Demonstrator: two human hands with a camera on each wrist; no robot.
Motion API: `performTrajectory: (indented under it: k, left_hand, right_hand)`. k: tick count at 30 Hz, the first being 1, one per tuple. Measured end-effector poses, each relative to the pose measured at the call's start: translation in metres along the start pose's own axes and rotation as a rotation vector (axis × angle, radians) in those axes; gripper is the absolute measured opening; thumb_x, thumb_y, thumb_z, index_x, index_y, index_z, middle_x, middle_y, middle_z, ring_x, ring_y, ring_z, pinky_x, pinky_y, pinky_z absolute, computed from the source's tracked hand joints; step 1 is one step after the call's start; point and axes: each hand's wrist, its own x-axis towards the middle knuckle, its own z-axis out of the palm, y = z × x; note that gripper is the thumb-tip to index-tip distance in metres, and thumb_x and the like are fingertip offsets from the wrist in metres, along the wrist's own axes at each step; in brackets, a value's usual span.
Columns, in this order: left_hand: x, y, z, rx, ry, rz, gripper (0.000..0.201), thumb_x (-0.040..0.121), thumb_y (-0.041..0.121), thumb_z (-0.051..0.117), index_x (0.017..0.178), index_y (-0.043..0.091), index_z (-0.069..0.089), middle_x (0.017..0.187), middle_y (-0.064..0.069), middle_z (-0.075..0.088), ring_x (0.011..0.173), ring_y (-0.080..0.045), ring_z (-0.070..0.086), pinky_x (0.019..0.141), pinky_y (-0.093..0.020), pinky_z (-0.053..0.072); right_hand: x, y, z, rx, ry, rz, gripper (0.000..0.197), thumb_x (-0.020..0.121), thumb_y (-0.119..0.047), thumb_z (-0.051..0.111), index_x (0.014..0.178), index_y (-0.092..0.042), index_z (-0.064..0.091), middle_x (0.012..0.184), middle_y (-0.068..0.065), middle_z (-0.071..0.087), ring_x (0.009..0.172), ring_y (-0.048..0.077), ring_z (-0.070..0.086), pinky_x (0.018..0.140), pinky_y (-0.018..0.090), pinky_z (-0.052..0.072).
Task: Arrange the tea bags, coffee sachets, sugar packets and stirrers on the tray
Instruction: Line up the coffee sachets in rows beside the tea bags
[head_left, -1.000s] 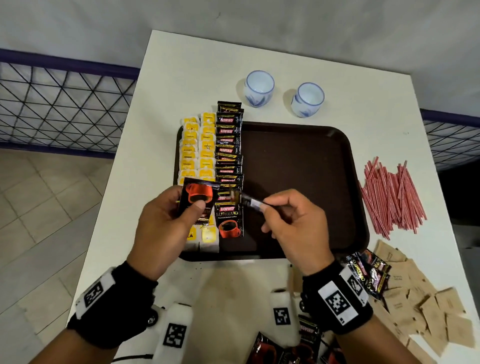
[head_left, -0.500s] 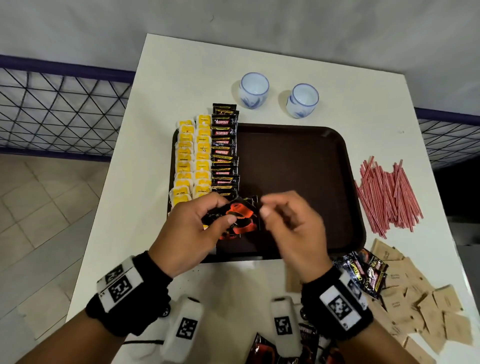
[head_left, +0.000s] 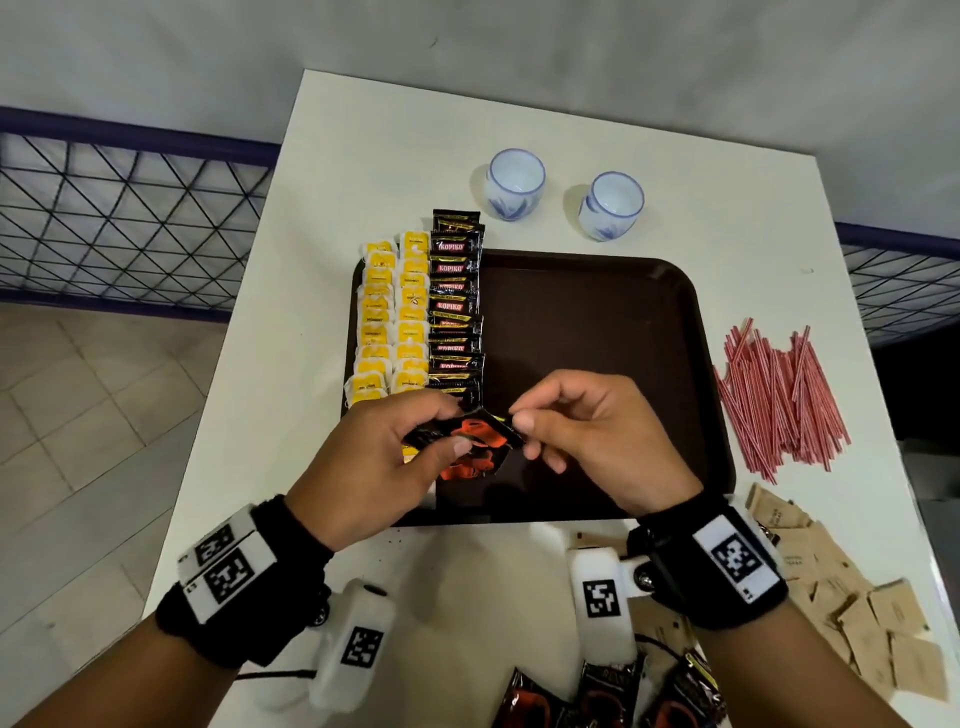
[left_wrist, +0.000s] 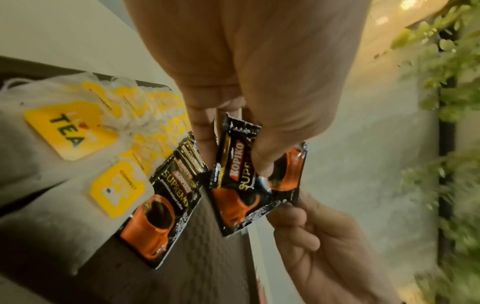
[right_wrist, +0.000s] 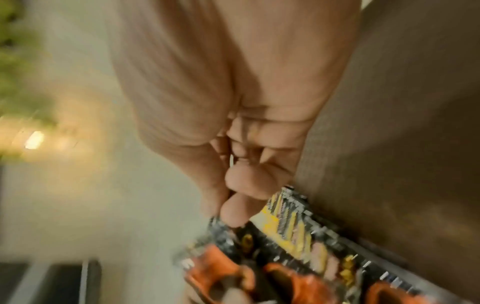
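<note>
Holding a small stack of Kopiko coffee sachets at frame centre, my left hand clamps thumb over fingers on its left end, above the near-left part of the brown tray. My right hand pinches the top sachet's right corner. Tea bags and sachet row fill the tray's left side.
</note>
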Motion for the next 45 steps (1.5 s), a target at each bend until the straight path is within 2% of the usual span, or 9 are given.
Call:
performTrajectory:
  k: [3,7,12,17,24,28,35,40,45]
  left_hand:
    - [-0.002,-0.007,-0.014,-0.136,0.073,-0.124,0.02,0.091,0.02,0.073,0.108,0.028,0.074,0.105,0.01,0.075,0.101,-0.011,0.07,0.09,-0.031,0.054]
    - [-0.009,-0.018,-0.033,-0.192,0.243,-0.221,0.017,0.089,0.008,0.071,0.096,0.023,0.073,0.091,0.006,0.077,0.089,-0.015,0.073,0.08,-0.023,0.054]
    - [-0.021,-0.027,-0.041,-0.145,0.256,-0.307,0.014,0.087,0.029,0.075,0.099,0.022,0.073,0.092,0.002,0.077,0.092,-0.022,0.073,0.09,-0.051,0.056]
    - [-0.028,-0.027,-0.031,-0.147,0.238,-0.334,0.011,0.089,0.011,0.071,0.093,0.021,0.073,0.085,0.003,0.077,0.084,-0.017,0.072,0.08,-0.031,0.055]
    - [-0.032,-0.028,-0.021,-0.202,0.193,-0.36,0.029,0.092,0.005,0.067,0.092,0.033,0.076,0.088,0.001,0.078,0.089,-0.021,0.072,0.082,-0.033,0.056]
    - [-0.033,-0.032,-0.021,-0.186,0.167,-0.395,0.024,0.094,0.004,0.064,0.094,0.025,0.076,0.09,-0.005,0.077,0.091,-0.028,0.07,0.083,-0.038,0.055]
    - [-0.015,-0.018,-0.015,0.139,0.073,-0.342,0.029,0.095,0.016,0.062,0.075,0.036,0.056,0.059,0.012,0.059,0.058,-0.006,0.054,0.053,-0.014,0.037]
    - [-0.002,-0.01,-0.008,0.151,0.075,-0.326,0.016,0.096,0.018,0.06,0.087,0.031,0.063,0.074,-0.002,0.067,0.068,-0.019,0.061,0.062,-0.034,0.049]
    - [0.001,-0.005,-0.003,0.14,0.075,-0.326,0.03,0.096,0.016,0.06,0.077,0.039,0.055,0.069,0.004,0.064,0.066,-0.014,0.057,0.053,-0.018,0.039]
  right_hand:
    - [0.006,0.005,-0.005,-0.126,0.096,0.015,0.008,0.09,-0.004,0.068,0.082,-0.006,0.069,0.059,0.012,0.066,0.048,0.027,0.052,0.048,0.03,0.043]
    - [0.01,0.018,0.0,-0.246,0.094,0.091,0.014,0.092,-0.005,0.067,0.079,-0.011,0.068,0.058,0.009,0.067,0.049,0.023,0.059,0.051,0.032,0.049]
    - [0.013,0.033,0.009,-0.333,0.05,0.205,0.016,0.094,-0.007,0.064,0.079,-0.013,0.067,0.057,0.007,0.068,0.046,0.013,0.06,0.05,0.022,0.048]
    - [0.022,0.04,0.021,-0.368,0.024,0.261,0.014,0.095,-0.01,0.064,0.082,-0.013,0.067,0.058,0.006,0.068,0.047,0.012,0.061,0.049,0.022,0.048]
    - [0.024,0.038,0.036,-0.351,0.039,0.185,0.012,0.094,-0.007,0.064,0.083,-0.011,0.066,0.064,0.004,0.065,0.05,0.011,0.064,0.047,0.021,0.049]
    - [0.026,0.037,0.036,-0.396,0.041,0.135,0.012,0.093,-0.01,0.066,0.083,-0.016,0.068,0.069,0.002,0.068,0.053,0.012,0.066,0.049,0.024,0.053]
    - [0.027,0.044,0.032,-0.45,0.045,0.13,0.015,0.092,-0.007,0.067,0.085,-0.02,0.067,0.069,-0.005,0.066,0.06,0.013,0.069,0.054,0.024,0.053]
    - [0.027,0.051,0.034,-0.494,0.088,0.128,0.019,0.089,-0.016,0.071,0.077,-0.031,0.065,0.073,-0.007,0.066,0.071,0.016,0.067,0.065,0.035,0.058]
    - [0.027,0.05,0.036,-0.476,0.132,0.112,0.017,0.09,-0.016,0.069,0.079,-0.029,0.065,0.074,-0.002,0.068,0.069,0.02,0.069,0.062,0.046,0.059]
